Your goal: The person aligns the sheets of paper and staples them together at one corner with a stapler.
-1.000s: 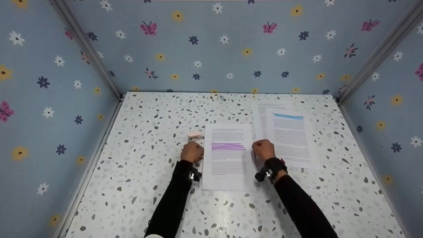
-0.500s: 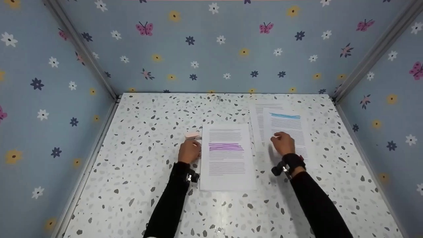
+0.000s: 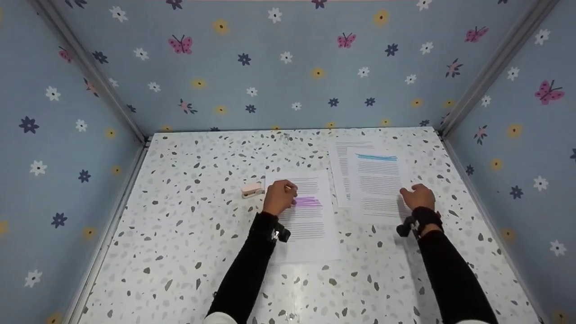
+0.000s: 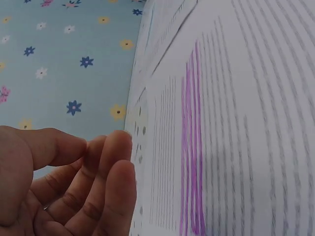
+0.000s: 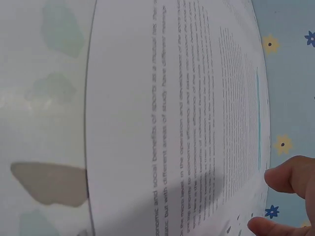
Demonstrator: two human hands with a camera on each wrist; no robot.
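My left hand [image 3: 280,197] hovers over a printed sheet marked with purple strokes [image 3: 310,245]. In the left wrist view its fingers bend loosely, thumb near the index finger, and nothing is held. My right hand [image 3: 419,197] is beside the right edge of a printed sheet with a blue stroke [image 3: 374,182]; whether it touches the paper I cannot tell. Thumb and finger stand apart in the right wrist view, with nothing between them. Another printed sheet [image 3: 340,175] lies partly under the blue-marked one. A small pale pink stapler [image 3: 253,190] lies left of the purple-marked sheet.
The speckled white table [image 3: 180,243] carries all the papers. Blue flowered panels [image 3: 270,67] stand at the back and on both sides, joined by grey corner posts [image 3: 87,67].
My right hand has moved right, from the purple-marked sheet across the blue-marked one to its right edge. My left hand has moved from beside the stapler onto the purple-marked sheet, uncovering the stapler.
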